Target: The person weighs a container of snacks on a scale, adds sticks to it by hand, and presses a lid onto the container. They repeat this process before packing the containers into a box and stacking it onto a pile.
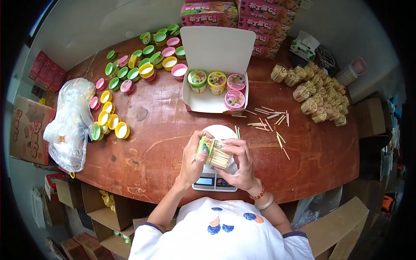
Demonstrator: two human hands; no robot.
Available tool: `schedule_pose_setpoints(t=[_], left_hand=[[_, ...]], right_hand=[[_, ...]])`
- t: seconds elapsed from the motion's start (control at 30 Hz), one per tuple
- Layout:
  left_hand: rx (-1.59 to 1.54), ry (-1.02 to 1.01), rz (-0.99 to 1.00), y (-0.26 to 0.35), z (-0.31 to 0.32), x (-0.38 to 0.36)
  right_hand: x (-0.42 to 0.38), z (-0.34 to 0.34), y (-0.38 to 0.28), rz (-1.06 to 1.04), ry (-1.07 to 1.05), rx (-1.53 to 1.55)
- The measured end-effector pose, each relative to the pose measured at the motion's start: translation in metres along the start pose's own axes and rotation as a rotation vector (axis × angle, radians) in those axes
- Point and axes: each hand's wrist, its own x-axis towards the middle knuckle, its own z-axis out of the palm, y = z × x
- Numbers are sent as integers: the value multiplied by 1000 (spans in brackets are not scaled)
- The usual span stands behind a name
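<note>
Above a white kitchen scale [203, 181] with a lit display, I hold a clear plastic cup [220, 159] packed with thin pale and coloured sticks. It is tilted on its side, its green printed lid [203, 148] facing left. My left hand [190, 158] grips the lid end, thumb across it. My right hand [241, 164] wraps the clear body from the other side. Just beyond the scale stands an open white box [218, 50]. In it are a green-lidded cup [197, 79], a yellow-lidded cup [216, 82] and two pink-lidded ones [234, 99].
Loose sticks [268, 121] lie right of the scale, with many bundled sticks [320, 95] behind them. Green, yellow and pink lids [146, 69] spread across the left. A plastic bag [71, 125] sits at the left edge. Pink cartons [264, 26] and a tissue box [303, 47] stand at the back.
</note>
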Motion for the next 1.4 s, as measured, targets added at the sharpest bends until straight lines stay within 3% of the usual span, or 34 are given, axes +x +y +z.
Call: schedule_pose_setpoints(t=[0.13,0.2,0.23,0.3,0.33,0.37,0.4,0.47,0.5,0.57,0.63,0.67,0.7,0.73,0.8,0.83,0.87,0.9,0.93,1.0,1.03,1.07,1.13,1.17,1.2,1.23,1.4], left_hand=[[167,-47,250,6,-7,9],[206,-73,300,8,-7,7],[341,-129,506,6,-9,10],[527,-183,585,14,-5,6],[536,-161,557,12,-2,9],[529,-151,535,7,7,15],[343,-90,437,7,21,19],[-37,-68,210,14,56,21],[-447,-130,-146,3,62,17],[-538,-192,-395,-37,58,24],[-99,-105,-217,24,78,12],[-100,-123,-199,39,82,15],[142,-119,209,51,85,19],[384,-102,612,60,83,22],[460,-223,624,50,70,31],[259,-245,443,27,67,34],[61,-259,265,14,66,40],[60,-259,274,11,68,53],[74,-260,292,7,70,62],[98,-270,320,-2,75,72],[107,-275,332,-5,79,77],[118,-277,343,-8,82,80],[152,-282,361,-14,82,88],[168,-280,376,-16,82,93],[184,-276,393,-18,83,100],[200,-273,409,-19,85,107],[270,-288,468,-30,95,128]], right_hand=[[-2,-8,-18,191,-12,119],[-6,-6,-22,431,-1,372],[4,-21,-34,628,-129,647],[-6,-16,-15,812,-74,1033],[-6,5,-25,784,278,792],[-4,15,-30,737,479,676],[-2,-8,-20,448,272,361],[4,-14,5,45,442,-80],[0,-16,16,-154,412,-361],[-9,-33,41,-337,284,-462],[-16,-28,51,-261,476,-421],[-14,-13,58,27,568,-43],[-9,-3,62,310,629,350],[-9,-22,26,841,338,815],[-4,-43,3,1088,182,953],[-18,-43,24,931,62,1056],[-19,-27,19,661,281,674],[-16,-19,10,378,471,281],[-21,-31,3,225,298,1],[-23,-20,7,49,469,-219],[-18,-14,3,452,553,430],[-28,-43,24,814,102,904],[-23,-35,18,981,233,1139],[-29,-43,11,864,169,943],[-26,-23,9,583,470,516],[-25,-23,13,578,469,517],[-23,-42,10,1079,318,1107]])
